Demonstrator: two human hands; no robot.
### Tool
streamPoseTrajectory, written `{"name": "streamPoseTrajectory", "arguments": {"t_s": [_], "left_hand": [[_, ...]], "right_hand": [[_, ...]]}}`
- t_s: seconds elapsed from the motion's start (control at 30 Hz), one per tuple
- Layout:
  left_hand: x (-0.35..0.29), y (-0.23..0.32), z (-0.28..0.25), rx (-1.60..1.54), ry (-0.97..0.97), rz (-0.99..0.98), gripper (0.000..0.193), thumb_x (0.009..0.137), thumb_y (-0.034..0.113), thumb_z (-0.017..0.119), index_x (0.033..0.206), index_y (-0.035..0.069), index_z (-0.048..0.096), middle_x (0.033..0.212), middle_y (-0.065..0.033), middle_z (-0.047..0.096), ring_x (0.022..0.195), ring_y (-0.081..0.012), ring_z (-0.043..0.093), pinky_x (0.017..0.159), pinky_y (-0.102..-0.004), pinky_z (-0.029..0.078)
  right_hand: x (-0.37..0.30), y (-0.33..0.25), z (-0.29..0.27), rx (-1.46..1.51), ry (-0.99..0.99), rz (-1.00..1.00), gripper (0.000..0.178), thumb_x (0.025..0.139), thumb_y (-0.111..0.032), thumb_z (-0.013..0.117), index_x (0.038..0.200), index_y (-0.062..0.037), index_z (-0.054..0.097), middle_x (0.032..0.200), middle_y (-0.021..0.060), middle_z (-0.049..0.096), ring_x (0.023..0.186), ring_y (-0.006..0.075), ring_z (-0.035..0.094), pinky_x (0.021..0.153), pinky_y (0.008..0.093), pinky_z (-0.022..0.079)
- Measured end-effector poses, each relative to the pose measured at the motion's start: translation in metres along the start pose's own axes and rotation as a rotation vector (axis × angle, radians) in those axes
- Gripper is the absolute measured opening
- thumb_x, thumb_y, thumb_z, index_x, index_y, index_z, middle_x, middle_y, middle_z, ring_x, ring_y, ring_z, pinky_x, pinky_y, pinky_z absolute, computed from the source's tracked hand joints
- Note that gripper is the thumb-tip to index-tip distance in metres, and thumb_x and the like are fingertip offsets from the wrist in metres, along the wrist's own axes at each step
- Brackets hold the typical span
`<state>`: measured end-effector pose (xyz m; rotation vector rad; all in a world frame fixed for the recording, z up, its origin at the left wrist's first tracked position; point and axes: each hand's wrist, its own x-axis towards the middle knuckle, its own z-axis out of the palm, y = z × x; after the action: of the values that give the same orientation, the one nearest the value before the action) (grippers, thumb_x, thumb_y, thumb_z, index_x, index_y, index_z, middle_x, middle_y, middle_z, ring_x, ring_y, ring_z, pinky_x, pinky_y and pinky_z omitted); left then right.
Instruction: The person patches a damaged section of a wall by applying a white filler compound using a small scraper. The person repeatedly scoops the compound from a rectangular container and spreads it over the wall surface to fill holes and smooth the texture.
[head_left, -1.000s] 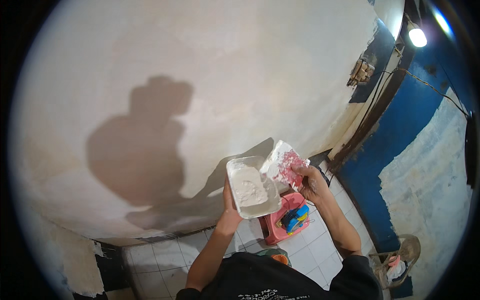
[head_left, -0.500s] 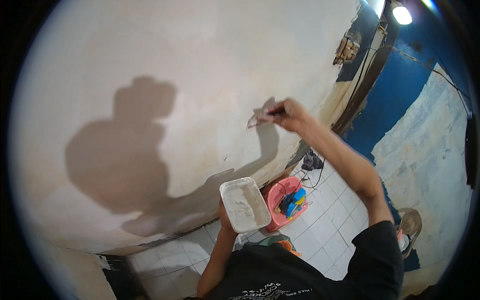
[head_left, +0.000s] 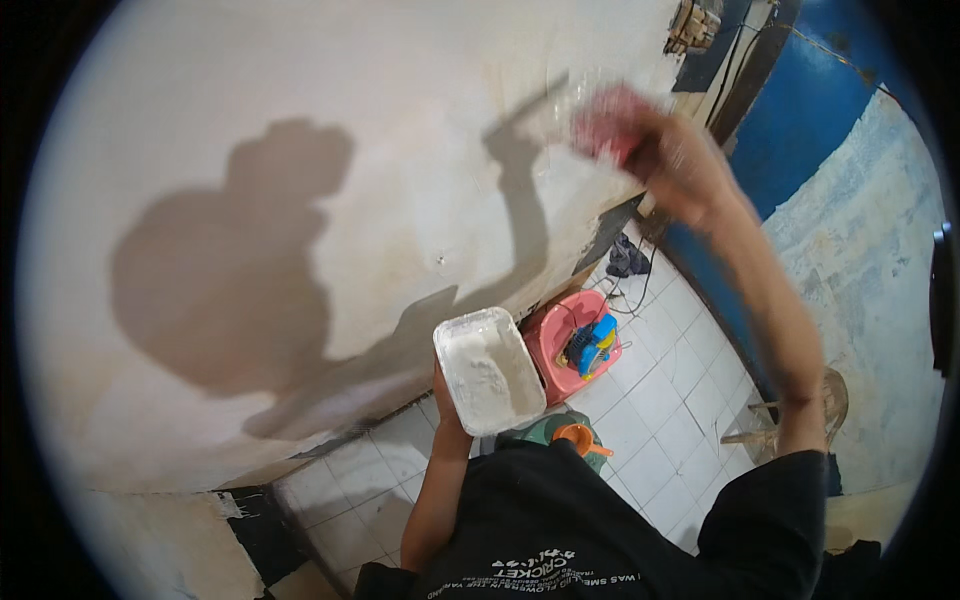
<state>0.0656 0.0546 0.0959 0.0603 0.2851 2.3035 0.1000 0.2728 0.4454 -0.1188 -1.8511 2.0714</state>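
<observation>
The right hand (head_left: 685, 165), toward 2 o'clock in the view, is wrapped around the red scraper (head_left: 610, 118), whose pale end points to 10 o'clock, near the off-white wall (head_left: 425, 120). Both are blurred, so I cannot tell the exact finger placement or whether the blade touches the plaster. The left hand (head_left: 448, 402) clasps the rectangular white tub (head_left: 511, 417) at its 8 o'clock side; the fingers underneath are hidden. The tub sits just below the view's centre, toward 6 o'clock, tilted enough to show the white paste (head_left: 480, 378) inside.

The scraper looks light, flat and a little springy, probably slick wherever paste coats it. It should be pinched across its broad red end with the thumb on one face and the fingers on the other, leaving the pale end free. The tub seems thin-walled and likely flexes if squeezed; the thick paste probably gives it most of its weight, so a palm under the base beats a rim grip.

From the tub, the pink plastic stool (head_left: 543, 345) stands between 2 and 3 o'clock, bearing a blue-and-yellow tool (head_left: 595, 345); an orange dipper (head_left: 577, 437) lies at 4 o'clock.
</observation>
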Motion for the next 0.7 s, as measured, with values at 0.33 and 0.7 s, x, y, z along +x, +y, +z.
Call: {"name": "streamPoseTrajectory", "arguments": {"t_s": [0.33, 0.7], "left_hand": [[0.006, -0.006, -0.025, 0.036, 0.08, -0.024, 0.061, 0.097, 0.055, 0.033, 0.135, 0.01, 0.048, 0.129, -0.011, 0.056, 0.114, -0.0312, 0.058, 0.096, -0.0486, 0.049], [-0.012, -0.007, -0.042, 0.013, 0.116, -0.014, 0.059, 0.097, 0.054, 0.036, 0.137, 0.011, 0.044, 0.13, -0.0111, 0.055, 0.116, -0.0311, 0.056, 0.1, -0.0463, 0.046]], "right_hand": [[0.082, 0.217, -0.03, -0.736, 0.736, -0.49, 0.017, 0.075, 0.0, 0.054, 0.087, 0.0057, 0.063, 0.066, 0.0244, 0.061, 0.06, 0.0368, 0.062, 0.055, 0.0426, 0.046], [0.004, 0.195, 0.081, -0.948, 0.42, -0.343, 0.05, 0.073, 0.001, 0.055, 0.121, 0.0104, 0.049, 0.071, 0.0226, 0.064, 0.067, 0.0395, 0.065, 0.061, 0.0488, 0.052]]}}
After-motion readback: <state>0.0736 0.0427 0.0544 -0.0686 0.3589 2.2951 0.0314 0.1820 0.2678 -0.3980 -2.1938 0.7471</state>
